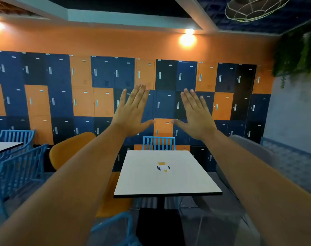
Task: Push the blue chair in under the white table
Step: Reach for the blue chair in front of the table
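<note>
At the near edge of the white table (166, 176), low in the view, part of a blue chair (114, 226) shows: a curved blue frame just this side of the table's front left corner, not tucked beneath the top. A second blue chair (158, 143) stands at the far end, its slatted back rising just above the tabletop. A small yellow, white and dark object (163, 167) lies near the middle of the table; what it is cannot be told. Both arms reach forward, raised above the table. The left hand (131, 114) and right hand (195, 116) are flat and spread, backs to the camera, thumbs pointing toward each other, touching nothing. An orange chair (71, 148) stands left of the table. Blue and orange lockers (90, 89) cover the back wall.
</note>
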A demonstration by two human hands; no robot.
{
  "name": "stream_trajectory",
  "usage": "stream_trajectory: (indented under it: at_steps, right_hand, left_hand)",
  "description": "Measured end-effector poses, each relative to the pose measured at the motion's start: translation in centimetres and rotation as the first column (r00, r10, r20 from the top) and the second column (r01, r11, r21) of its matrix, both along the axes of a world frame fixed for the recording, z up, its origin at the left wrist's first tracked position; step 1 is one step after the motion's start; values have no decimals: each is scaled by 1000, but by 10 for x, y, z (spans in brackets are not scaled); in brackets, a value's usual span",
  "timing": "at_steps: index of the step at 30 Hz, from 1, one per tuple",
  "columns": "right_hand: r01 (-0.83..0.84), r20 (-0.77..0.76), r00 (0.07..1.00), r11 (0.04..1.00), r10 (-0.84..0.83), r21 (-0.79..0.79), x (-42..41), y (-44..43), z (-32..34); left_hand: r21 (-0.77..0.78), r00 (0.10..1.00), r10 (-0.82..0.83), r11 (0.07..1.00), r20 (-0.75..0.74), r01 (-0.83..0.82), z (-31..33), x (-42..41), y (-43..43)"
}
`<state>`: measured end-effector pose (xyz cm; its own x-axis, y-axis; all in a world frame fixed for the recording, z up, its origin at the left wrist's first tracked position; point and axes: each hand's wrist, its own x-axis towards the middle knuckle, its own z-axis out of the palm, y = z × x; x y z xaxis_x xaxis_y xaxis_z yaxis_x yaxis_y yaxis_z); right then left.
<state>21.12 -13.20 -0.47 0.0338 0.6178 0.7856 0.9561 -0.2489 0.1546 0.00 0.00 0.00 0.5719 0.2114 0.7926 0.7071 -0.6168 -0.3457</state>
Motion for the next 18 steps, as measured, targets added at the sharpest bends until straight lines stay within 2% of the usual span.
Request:
stream_trajectory:
  at_steps: [5,11,18]
  right_hand:
    - [12,-32,999,999,-13,-53,-36,-4,-33]
    - [0,-88,996,994,-10,-111,-84,-4,-81]
    - [-87,-251,967,984,46,-153,-168,-13,-152]
  left_hand:
    - [-20,998,45,999,-54,-46,-35,-35,1]
    - [-127,994,45,990,-103,-58,-74,-88,-2]
    - [-224,982,7,973,-189,-50,-138,-167,-17]
